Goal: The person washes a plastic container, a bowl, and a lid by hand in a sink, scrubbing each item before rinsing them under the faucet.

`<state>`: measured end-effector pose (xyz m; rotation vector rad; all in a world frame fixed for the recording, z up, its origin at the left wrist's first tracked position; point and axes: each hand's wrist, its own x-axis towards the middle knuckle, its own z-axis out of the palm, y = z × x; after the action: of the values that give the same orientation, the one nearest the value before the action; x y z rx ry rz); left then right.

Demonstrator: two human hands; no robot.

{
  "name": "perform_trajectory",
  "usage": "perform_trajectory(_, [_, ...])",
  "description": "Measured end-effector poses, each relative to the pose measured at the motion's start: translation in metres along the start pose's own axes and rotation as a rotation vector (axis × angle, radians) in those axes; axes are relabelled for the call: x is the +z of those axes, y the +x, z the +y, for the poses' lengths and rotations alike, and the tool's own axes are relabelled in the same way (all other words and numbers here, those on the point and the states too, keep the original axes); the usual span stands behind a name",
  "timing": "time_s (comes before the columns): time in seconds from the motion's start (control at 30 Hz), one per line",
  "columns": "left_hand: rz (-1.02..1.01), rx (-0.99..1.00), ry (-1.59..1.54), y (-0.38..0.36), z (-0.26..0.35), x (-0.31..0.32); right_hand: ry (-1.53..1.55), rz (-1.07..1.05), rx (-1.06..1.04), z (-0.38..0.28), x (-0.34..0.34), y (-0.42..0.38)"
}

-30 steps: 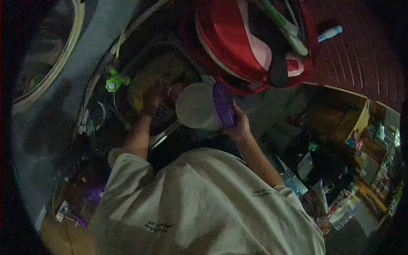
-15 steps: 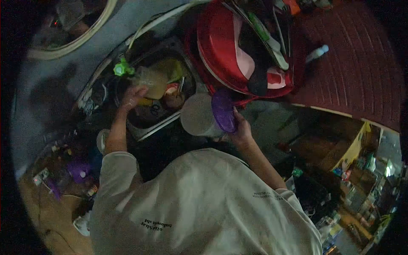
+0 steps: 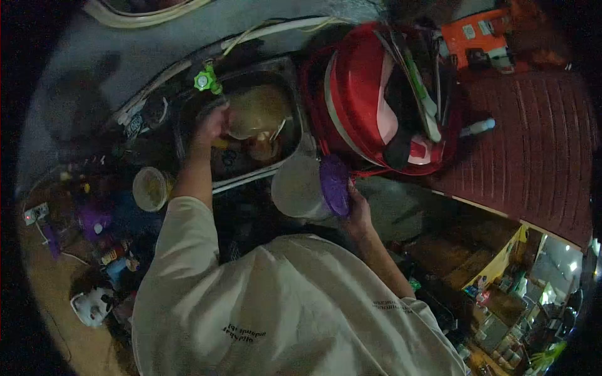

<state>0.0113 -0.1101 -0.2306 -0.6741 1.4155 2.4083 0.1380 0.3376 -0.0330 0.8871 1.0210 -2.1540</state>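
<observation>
My left hand (image 3: 214, 123) is over the left part of the metal sink (image 3: 288, 74), just below the green tap handle (image 3: 204, 81). Its fingers are blurred, at the edge of a pale yellowish container (image 3: 257, 113) in the basin. Small dishes (image 3: 263, 148) sit lower in the sink. On the right, my right hand (image 3: 359, 212) is closed around the edge of a purple, round, lid-like piece (image 3: 335, 185). A whitish translucent round container (image 3: 296, 188) is directly beside this piece; whether they are joined is unclear.
A red basket (image 3: 313, 94) with a large red bowl (image 3: 357, 81) and utensils stands right of the sink. Beyond it lie a ridged dark red surface (image 3: 520, 150), a small white-blue bottle (image 3: 478, 128) and an orange object (image 3: 476, 37). A round tub (image 3: 150, 188) is at left.
The view has shifted, so the sink and basket appear farther right. My left hand has moved up closer to the tap. My right hand still holds the purple piece.
</observation>
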Motion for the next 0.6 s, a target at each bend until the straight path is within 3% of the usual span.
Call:
perform_trajectory(0.1, [-0.042, 0.075, -0.207, 0.038, -0.004, -0.041, -0.028, -0.028, 0.063, 0.007, -0.017, 0.014])
perform_trajectory(0.17, [-0.100, 0.014, -0.465, 0.049, -0.001, -0.067, -0.022, -0.027, 0.030, 0.013, -0.009, 0.015])
perform_trajectory(0.3, [-0.131, -0.003, -0.484, 0.051, 0.002, -0.052, 0.116, -0.046, -0.055, 0.023, 0.006, 0.021])
perform_trajectory(0.4, [-0.071, 0.104, -0.381, -0.005, 0.028, 0.038, 0.163, -0.036, 0.015, 0.025, 0.008, 0.026])
perform_trajectory(0.5, [0.117, 0.178, 0.002, -0.027, 0.043, 0.084, 0.183, -0.040, -0.018, 0.017, 0.035, 0.017])
perform_trajectory(0.6, [0.325, -0.108, 0.211, 0.007, 0.030, 0.059, 0.185, 0.023, -0.027, 0.018, 0.042, 0.025])
